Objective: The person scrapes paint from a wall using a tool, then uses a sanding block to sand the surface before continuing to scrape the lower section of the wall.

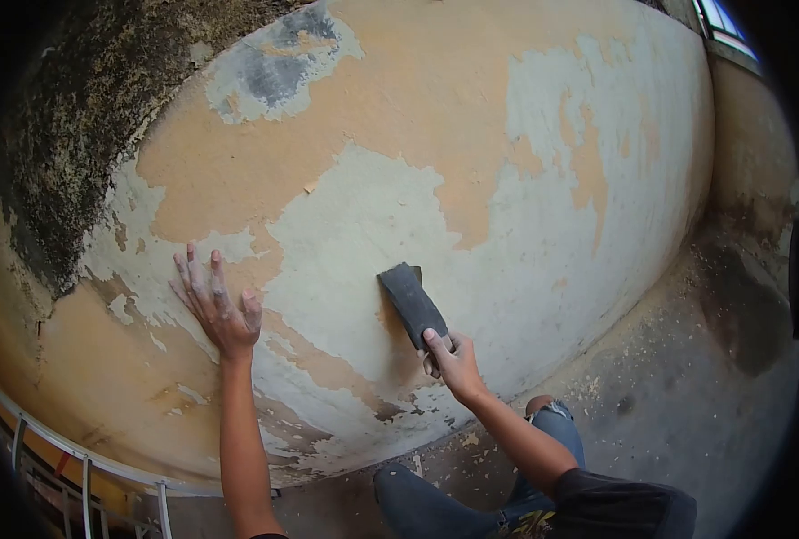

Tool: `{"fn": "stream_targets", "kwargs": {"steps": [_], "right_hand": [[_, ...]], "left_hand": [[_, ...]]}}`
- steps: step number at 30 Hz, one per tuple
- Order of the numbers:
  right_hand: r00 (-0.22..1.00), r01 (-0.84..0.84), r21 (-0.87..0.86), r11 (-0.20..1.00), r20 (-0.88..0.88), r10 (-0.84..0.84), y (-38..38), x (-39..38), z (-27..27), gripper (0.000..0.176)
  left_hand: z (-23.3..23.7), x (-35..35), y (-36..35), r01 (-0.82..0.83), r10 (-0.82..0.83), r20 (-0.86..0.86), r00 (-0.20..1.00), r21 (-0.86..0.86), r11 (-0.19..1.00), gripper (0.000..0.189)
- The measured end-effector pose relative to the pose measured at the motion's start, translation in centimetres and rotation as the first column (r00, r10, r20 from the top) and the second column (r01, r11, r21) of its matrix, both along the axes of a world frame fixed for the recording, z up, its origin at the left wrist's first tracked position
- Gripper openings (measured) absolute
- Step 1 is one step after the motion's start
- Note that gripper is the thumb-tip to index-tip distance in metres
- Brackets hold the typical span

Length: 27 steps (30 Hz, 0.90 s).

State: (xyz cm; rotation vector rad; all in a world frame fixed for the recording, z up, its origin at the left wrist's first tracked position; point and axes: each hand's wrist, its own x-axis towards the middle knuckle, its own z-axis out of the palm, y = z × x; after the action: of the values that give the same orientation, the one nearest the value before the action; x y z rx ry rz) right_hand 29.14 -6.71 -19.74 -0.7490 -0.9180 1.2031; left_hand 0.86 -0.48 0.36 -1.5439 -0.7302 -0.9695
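My right hand [452, 366] is closed around the lower end of a dark, flat scraper [412, 304], thumb on top. Its broad end points up and left against the pale patch of the wall [355, 225], casting a shadow beside it; whether the edge touches cannot be told. To the left, my left hand [224, 310] lies on the wall with its fingers spread, whitish dust on them, and holds nothing. Around both hands, peach paint is peeled in ragged patches, baring a pale layer. A small loose flake [310, 187] sticks out above.
A blackened, rough area [67, 144] covers the wall's upper left. Metal railings [85, 485] stand at lower left. Paint chips litter the concrete floor [651, 386], which has a dark patch at right. My jeans-clad legs [444, 508] are bent close to the wall's foot.
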Motion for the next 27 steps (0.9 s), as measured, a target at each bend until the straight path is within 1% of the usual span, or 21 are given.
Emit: {"fn": "stream_targets", "kwargs": {"steps": [1, 3, 4, 6, 7, 9, 10, 12, 13, 14, 15, 16, 17, 19, 20, 21, 22, 23, 25, 26, 27], "right_hand": [[1.0, 0.002, 0.004, 1.0, 0.002, -0.002, 0.7, 0.1, 0.3, 0.041], [0.999, 0.044, 0.071, 0.997, 0.014, -0.045, 1.5, 0.1, 5.0, 0.042], [0.999, 0.037, 0.171, 0.985, -0.001, -0.037, 2.0, 0.4, 7.7, 0.041], [0.999, 0.007, 0.243, 0.97, -0.037, 0.002, 3.1, 0.6, 9.8, 0.04], [0.999, 0.009, 0.241, 0.971, -0.042, 0.001, 2.7, 0.5, 8.8, 0.04], [0.997, -0.012, 0.062, 0.998, -0.069, 0.017, 0.8, -0.1, 4.5, 0.04], [0.998, -0.013, 0.068, 0.998, -0.068, 0.018, 0.2, -0.4, 2.7, 0.04], [0.997, -0.028, -0.033, 0.999, -0.067, 0.025, -0.7, -0.3, 1.5, 0.04], [0.999, 0.002, -0.017, 1.0, -0.049, -0.003, 0.4, -0.3, 1.6, 0.04], [0.998, 0.002, -0.031, 1.0, -0.055, -0.003, 1.1, -0.1, 4.0, 0.04], [0.997, -0.018, 0.085, 0.996, -0.073, 0.025, 1.9, 0.4, 7.0, 0.041], [0.995, -0.037, 0.204, 0.978, -0.084, 0.055, 2.3, 0.7, 8.5, 0.042], [0.995, -0.039, 0.203, 0.978, -0.087, 0.058, 2.3, 0.9, 8.4, 0.042], [0.998, 0.015, 0.171, 0.985, -0.061, -0.005, 1.7, 1.4, 7.4, 0.043], [0.998, 0.024, 0.174, 0.984, -0.069, -0.012, 1.0, 1.4, 5.1, 0.043], [0.998, -0.006, 0.057, 0.998, -0.057, 0.009, 0.2, 1.0, 1.5, 0.044], [0.999, -0.036, -0.059, 0.998, -0.04, 0.033, 0.1, 1.0, -0.2, 0.045], [0.999, -0.033, -0.055, 0.998, -0.033, 0.031, 0.3, 1.2, 0.9, 0.045], [0.999, -0.018, 0.007, 1.0, -0.032, 0.018, 0.1, 0.8, 5.2, 0.042], [0.998, -0.023, 0.091, 0.996, -0.058, 0.029, 0.6, 0.9, 8.3, 0.042], [1.0, -0.007, 0.182, 0.983, -0.024, 0.011, 2.0, 1.1, 10.1, 0.042]], "left_hand": [[0.0, 0.0, 0.0, 0.002, -0.002, 0.001, 1.0, 0.001, 1.0, 0.062], [-0.1, 0.1, 0.0, 0.004, -0.004, -0.009, 1.0, -0.015, 1.0, 0.062], [-0.1, 0.2, 0.0, 0.013, -0.013, 0.01, 1.0, -0.013, 1.0, 0.061], [-0.2, 0.1, 0.0, 0.017, -0.017, 0.032, 0.999, -0.008, 1.0, 0.06], [-0.2, 0.0, 0.0, 0.001, 0.0, 0.02, 1.0, -0.01, 1.0, 0.061], [-0.2, -0.1, 0.1, -0.011, 0.011, 0.005, 1.0, -0.009, 1.0, 0.063], [-0.2, -0.1, 0.0, -0.008, 0.008, 0.001, 1.0, -0.013, 1.0, 0.063], [-0.1, 0.0, 0.1, -0.01, 0.01, 0.017, 1.0, -0.007, 1.0, 0.063], [-0.1, 0.0, 0.0, -0.014, 0.014, 0.017, 1.0, -0.011, 1.0, 0.062], [-0.2, 0.0, 0.0, -0.017, 0.017, 0.006, 1.0, -0.022, 1.0, 0.062], [-0.3, 0.0, 0.1, -0.018, 0.018, 0.0, 1.0, -0.032, 0.999, 0.062], [-0.3, 0.1, 0.2, -0.002, 0.003, 0.012, 1.0, -0.015, 1.0, 0.061], [-0.2, 0.2, 0.2, 0.012, -0.012, 0.023, 1.0, 0.005, 1.0, 0.06], [-0.3, 0.2, 0.2, 0.018, -0.018, 0.02, 1.0, 0.004, 1.0, 0.06], [-0.3, 0.2, 0.2, 0.025, -0.025, 0.029, 0.999, 0.01, 1.0, 0.06], [-0.2, 0.1, 0.3, 0.032, -0.033, 0.027, 0.999, 0.021, 0.999, 0.06], [-0.2, 0.0, 0.4, 0.032, -0.032, 0.026, 0.999, 0.019, 0.999, 0.06], [-0.3, 0.1, 0.4, 0.027, -0.027, 0.026, 0.999, 0.006, 1.0, 0.06], [-0.4, 0.3, 0.3, 0.02, -0.02, 0.029, 0.999, -0.009, 1.0, 0.061], [-0.3, 0.2, 0.1, 0.012, -0.012, 0.029, 1.0, -0.012, 1.0, 0.061], [-0.3, 0.1, 0.0, 0.0, 0.0, 0.027, 1.0, -0.012, 1.0, 0.061]]}}
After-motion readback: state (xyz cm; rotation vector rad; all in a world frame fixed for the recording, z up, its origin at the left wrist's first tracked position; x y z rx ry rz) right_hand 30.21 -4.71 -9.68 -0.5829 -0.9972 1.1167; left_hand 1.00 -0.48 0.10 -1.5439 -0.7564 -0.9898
